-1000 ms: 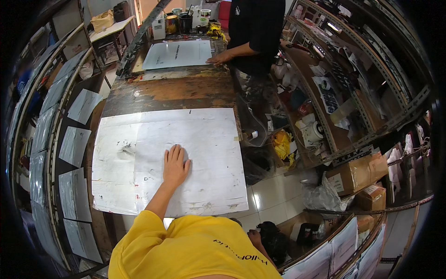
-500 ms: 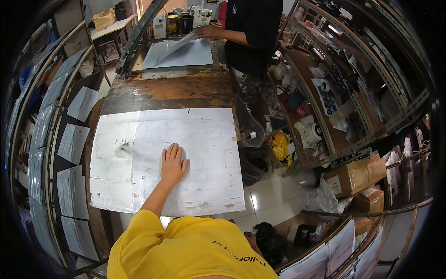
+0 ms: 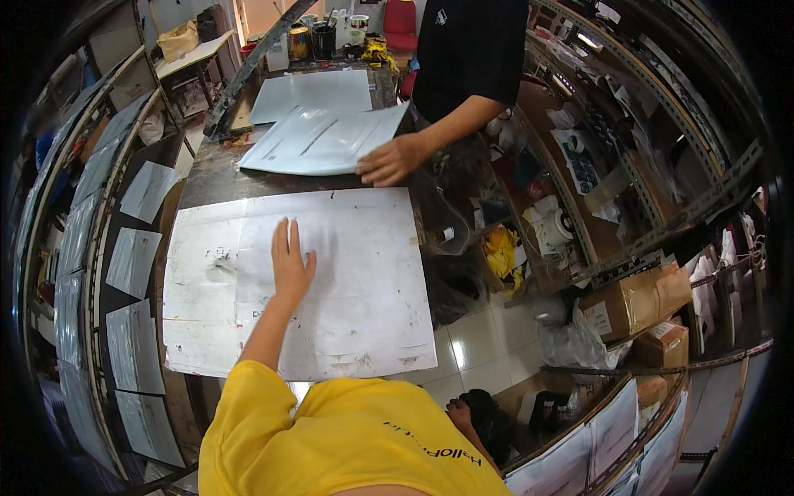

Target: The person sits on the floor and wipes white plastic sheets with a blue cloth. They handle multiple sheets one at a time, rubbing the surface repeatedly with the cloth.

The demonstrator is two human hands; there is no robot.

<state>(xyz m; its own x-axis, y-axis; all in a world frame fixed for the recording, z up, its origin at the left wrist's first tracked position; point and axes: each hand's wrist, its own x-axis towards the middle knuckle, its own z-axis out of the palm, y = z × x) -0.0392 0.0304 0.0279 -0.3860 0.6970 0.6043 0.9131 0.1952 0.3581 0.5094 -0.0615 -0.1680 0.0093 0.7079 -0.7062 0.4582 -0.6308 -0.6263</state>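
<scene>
My left hand (image 3: 291,263) is open, its fingers stretched out over a large white board (image 3: 356,273) with smudges and scuffs. Whether the palm touches the board I cannot tell. Just beyond the board, a co-worker's hand (image 3: 393,161) holds the right edge of a pale, printed sheet (image 3: 322,142), which bends upward at its far right corner. Another pale sheet (image 3: 313,93) lies behind it on the paint-stained table (image 3: 217,183). Low at my right side hangs my right hand (image 3: 459,411), small and dark in view; how its fingers are set is unclear.
On the left, racks hold several pale sheets (image 3: 132,260). Paint cans (image 3: 322,40) stand at the table's far end. Metal shelving (image 3: 653,165) and cardboard boxes (image 3: 637,302) fill the right side. The co-worker in black (image 3: 467,58) stands at the table's far right.
The co-worker's hand has brought a pale sheet nearer, toward the white board. My left hand has shifted slightly away from me and to the left. My right hand has risen a little.
</scene>
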